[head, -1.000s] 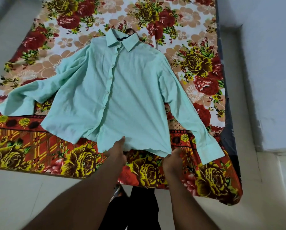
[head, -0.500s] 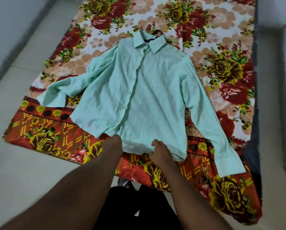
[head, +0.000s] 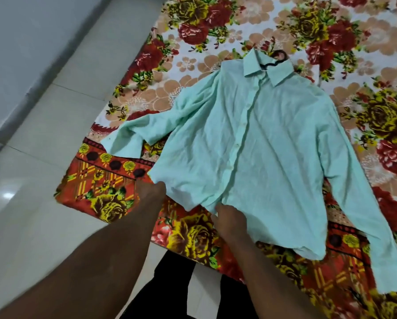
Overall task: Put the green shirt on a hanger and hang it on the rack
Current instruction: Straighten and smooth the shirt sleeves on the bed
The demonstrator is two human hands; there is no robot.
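Head view: green shirt [head: 262, 146] lies flat on the floral bedspread [head: 193, 238], ahead of both hands. Hanger hook [head: 276, 58] protrudes at its collar. Left hand [head: 151, 193] meets the hem corner, grip indeterminate. Right hand [head: 229, 221] pinches the hem.

Green shirt [head: 262, 157]: pale mint, long sleeves, pointed collar, front closed along the button line, a little wrinkled.
Pose: spread flat with the front side up, collar at the far end, hem at the near end, sleeves lying out to both sides.
Place: on the floral sheet [head: 193, 31].
Hanger [head: 277, 57]: dark, only its hook shows, coming out of the collar.
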